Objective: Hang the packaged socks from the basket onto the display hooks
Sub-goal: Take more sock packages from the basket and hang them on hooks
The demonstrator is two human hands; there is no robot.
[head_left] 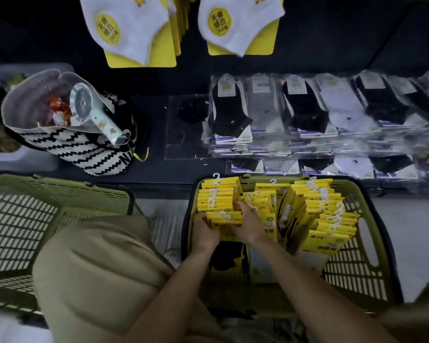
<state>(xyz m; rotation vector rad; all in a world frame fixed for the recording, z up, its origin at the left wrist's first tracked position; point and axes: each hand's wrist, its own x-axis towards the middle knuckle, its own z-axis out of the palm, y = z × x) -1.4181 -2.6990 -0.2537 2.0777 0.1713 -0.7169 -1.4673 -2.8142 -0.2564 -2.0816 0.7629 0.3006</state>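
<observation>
Sock packs (332, 214): sitting in rows inside the green basket (349, 273), white hooks (273, 181) pointing up.
Left hand (204, 227): curling around the near-left bundle (227, 217) at its edge.
Right hand (247, 220): seemingly gripping that same bundle from the right.

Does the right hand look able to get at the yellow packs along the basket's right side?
Probably yes. That row lies uncovered in the open basket, near the right hand, with nothing across it. But it grips the left bundle and would have to let go first.
</observation>
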